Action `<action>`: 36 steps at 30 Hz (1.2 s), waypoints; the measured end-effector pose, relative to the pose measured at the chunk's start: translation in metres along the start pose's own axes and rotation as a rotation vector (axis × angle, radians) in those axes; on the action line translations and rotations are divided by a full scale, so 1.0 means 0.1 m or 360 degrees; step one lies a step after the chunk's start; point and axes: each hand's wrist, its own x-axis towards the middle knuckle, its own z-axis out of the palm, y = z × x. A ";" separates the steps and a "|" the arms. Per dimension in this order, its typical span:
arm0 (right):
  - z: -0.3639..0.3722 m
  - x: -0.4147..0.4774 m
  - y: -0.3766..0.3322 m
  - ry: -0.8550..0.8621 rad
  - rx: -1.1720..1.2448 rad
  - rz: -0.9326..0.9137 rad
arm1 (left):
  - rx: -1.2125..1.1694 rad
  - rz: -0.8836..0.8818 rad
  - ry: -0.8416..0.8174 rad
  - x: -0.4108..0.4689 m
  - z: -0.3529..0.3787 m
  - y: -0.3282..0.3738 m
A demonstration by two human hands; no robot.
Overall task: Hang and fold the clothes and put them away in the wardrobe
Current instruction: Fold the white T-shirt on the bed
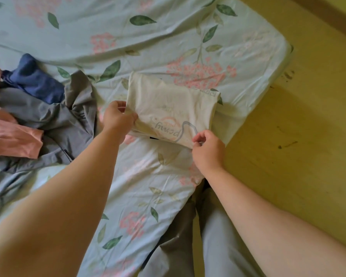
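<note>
A cream cotton T-shirt with a pastel print [172, 108] lies folded into a compact rectangle near the corner of the bed with the pale green floral sheet [148, 37]. The left hand [118, 116] grips its left edge, fingers curled round the cloth; the right hand [207, 148] pinches the near right corner. This piece looks nearly folded (perhaps one last tuck remains). Left to do, I judge: the crumpled grey garment [48, 116], the navy blue garment [34, 80] and the pink garment [12, 140], heaped unfolded at the left. No wardrobe shows.

Floral-sheeted bed [168, 37] with folded cream shirt [172, 104], heaped grey [48, 114], navy [36, 80], pink clothes [12, 138].
</note>
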 end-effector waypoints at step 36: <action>0.03 1.15 -0.46 0.0361 0.0010 0.0615 | 0.0400 0.0382 0.0074 0.50 0.41 0.48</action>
